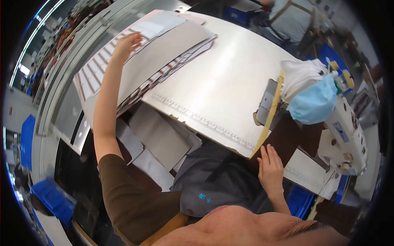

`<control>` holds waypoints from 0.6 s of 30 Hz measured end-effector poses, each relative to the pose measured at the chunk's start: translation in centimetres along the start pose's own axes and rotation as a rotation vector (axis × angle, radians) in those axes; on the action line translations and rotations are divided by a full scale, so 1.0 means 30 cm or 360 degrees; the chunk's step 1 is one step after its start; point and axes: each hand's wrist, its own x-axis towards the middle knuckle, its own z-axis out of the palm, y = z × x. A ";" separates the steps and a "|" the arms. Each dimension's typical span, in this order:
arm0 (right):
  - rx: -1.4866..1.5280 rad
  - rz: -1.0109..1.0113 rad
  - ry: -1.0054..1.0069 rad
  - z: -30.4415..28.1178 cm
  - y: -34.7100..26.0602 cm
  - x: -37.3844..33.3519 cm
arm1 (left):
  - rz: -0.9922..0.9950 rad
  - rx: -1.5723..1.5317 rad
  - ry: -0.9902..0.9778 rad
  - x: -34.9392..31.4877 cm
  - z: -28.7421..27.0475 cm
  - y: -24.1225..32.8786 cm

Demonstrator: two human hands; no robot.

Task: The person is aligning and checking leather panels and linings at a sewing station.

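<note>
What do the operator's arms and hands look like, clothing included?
Left hand and right hand are both ungloved, with no watch visible. The left arm has a short dark olive-brown sleeve; any right sleeve is out of sight. A dark grey apron carries small blue lettering.

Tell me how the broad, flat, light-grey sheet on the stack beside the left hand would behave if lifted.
The broad, flat, light-grey sheet looks thin-edged, so it is probably light for its size. It lies smooth, suggesting some stiffness, though its width may let corners sag. Uneven layers beneath might shift if it is dragged.
</note>
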 end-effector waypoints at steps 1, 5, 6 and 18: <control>0.0055 -0.0054 0.0039 -0.012 0.000 -0.003 | -0.0134 -0.0200 0.0233 0.187 -0.074 -0.057; 0.0314 -0.0251 0.0169 -0.028 0.073 0.017 | -0.0734 0.1344 0.0670 0.612 -0.380 -0.152; 0.0321 -0.0193 0.0211 -0.009 0.090 0.021 | -0.1045 0.1421 0.0627 0.714 -0.275 -0.216; 0.0328 0.0061 0.0135 0.070 0.172 0.011 | 0.0590 0.1904 0.0863 0.712 -0.101 -0.243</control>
